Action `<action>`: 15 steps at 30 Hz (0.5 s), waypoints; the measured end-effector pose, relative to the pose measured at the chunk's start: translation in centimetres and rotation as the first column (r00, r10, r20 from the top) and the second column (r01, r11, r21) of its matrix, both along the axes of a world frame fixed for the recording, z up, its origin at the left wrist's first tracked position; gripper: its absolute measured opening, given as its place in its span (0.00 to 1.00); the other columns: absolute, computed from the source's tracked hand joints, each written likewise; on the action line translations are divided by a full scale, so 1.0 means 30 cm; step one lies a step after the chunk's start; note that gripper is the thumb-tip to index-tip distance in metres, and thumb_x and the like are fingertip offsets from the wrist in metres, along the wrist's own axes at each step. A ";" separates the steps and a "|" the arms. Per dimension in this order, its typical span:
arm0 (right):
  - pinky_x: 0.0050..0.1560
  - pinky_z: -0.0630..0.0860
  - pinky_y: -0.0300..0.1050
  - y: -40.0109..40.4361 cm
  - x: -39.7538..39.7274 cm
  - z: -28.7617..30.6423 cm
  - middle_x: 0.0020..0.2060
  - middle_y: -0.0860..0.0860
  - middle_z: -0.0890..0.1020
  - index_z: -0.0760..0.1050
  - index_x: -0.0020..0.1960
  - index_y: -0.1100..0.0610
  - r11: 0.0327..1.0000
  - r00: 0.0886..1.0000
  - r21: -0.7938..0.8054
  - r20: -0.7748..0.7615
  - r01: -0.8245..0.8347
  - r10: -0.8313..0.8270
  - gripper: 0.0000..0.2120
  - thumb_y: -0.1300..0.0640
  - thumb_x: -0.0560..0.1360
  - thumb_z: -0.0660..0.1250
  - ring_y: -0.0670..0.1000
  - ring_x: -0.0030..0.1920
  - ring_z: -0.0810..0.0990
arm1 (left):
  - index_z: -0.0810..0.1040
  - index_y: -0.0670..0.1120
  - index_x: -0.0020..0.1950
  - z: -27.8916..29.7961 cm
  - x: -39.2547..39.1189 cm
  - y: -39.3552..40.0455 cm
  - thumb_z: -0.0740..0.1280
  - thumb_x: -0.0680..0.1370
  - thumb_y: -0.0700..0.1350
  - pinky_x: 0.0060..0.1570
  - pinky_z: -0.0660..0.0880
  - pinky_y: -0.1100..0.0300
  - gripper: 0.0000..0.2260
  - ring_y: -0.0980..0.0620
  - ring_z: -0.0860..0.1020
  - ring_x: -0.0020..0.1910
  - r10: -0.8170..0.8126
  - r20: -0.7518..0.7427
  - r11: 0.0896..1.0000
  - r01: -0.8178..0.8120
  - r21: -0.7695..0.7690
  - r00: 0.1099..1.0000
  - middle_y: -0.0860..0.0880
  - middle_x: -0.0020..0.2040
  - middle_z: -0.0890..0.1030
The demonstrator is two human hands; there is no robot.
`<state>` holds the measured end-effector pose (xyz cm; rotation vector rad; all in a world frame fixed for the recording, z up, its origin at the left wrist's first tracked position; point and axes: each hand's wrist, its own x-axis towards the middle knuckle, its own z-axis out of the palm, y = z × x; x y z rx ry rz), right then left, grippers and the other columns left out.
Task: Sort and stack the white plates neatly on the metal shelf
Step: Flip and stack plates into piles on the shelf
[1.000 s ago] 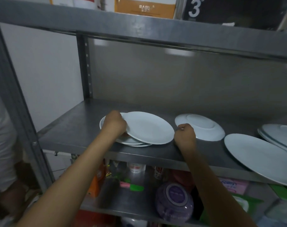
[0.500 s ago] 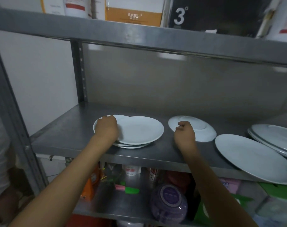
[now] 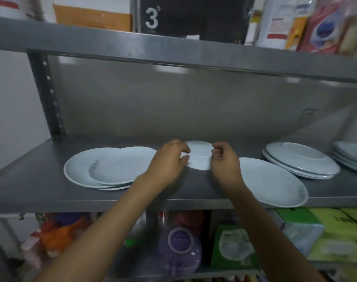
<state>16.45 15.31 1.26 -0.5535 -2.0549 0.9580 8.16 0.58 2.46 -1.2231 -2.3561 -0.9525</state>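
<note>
Two hands meet at the small upturned plate (image 3: 199, 157) mid-way along the metal shelf (image 3: 41, 180) — left hand (image 3: 169, 159) and right hand (image 3: 224, 159) curled at its opposite edges, whether gripping I cannot tell — untidy stack (image 3: 110, 167) left.

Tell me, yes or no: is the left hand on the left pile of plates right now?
No, the left hand is at the small middle plate, clear of the left pile.

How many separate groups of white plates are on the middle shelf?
5: a left stack, a small plate between the hands, a single large plate, a right stack, and one cut off at the right edge.
</note>
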 end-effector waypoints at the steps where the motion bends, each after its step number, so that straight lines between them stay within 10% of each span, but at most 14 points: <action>1: 0.52 0.68 0.39 0.026 0.012 -0.001 0.55 0.54 0.79 0.74 0.60 0.58 1.000 1.000 0.013 0.004 0.006 -0.006 0.12 0.61 0.80 0.55 0.48 0.51 0.74 | 0.80 0.46 0.58 -0.014 0.003 0.043 0.67 0.78 0.43 0.56 0.73 0.55 0.10 0.50 0.76 0.56 -0.013 0.037 1.000 0.013 -0.016 0.999 0.49 0.56 0.79; 7: 0.50 0.66 0.38 0.182 0.083 0.006 0.54 0.56 0.79 0.74 0.59 0.60 0.999 0.998 0.034 0.064 0.019 -0.022 0.12 0.62 0.80 0.56 0.48 0.50 0.74 | 0.74 0.46 0.68 -0.109 -0.076 0.281 0.75 0.71 0.52 0.64 0.66 0.58 0.28 0.48 0.71 0.67 0.028 0.266 0.989 0.012 -0.146 0.964 0.47 0.68 0.74; 11: 0.50 0.66 0.37 0.251 0.085 0.027 0.54 0.55 0.78 0.74 0.59 0.61 0.999 0.993 0.052 0.122 -0.013 0.006 0.12 0.63 0.79 0.56 0.51 0.51 0.75 | 0.63 0.56 0.75 -0.163 -0.145 0.383 0.73 0.62 0.69 0.72 0.57 0.43 0.45 0.43 0.52 0.77 0.144 0.308 0.936 -0.029 -0.350 0.941 0.49 0.77 0.58; 15: 0.51 0.66 0.38 0.304 0.077 0.047 0.55 0.56 0.79 0.74 0.60 0.61 0.995 0.992 0.098 0.130 -0.017 0.004 0.13 0.63 0.79 0.56 0.53 0.53 0.76 | 0.73 0.53 0.57 -0.186 -0.165 0.421 0.69 0.61 0.72 0.63 0.65 0.36 0.33 0.39 0.65 0.69 0.149 0.235 0.943 -0.067 -0.326 0.961 0.49 0.64 0.73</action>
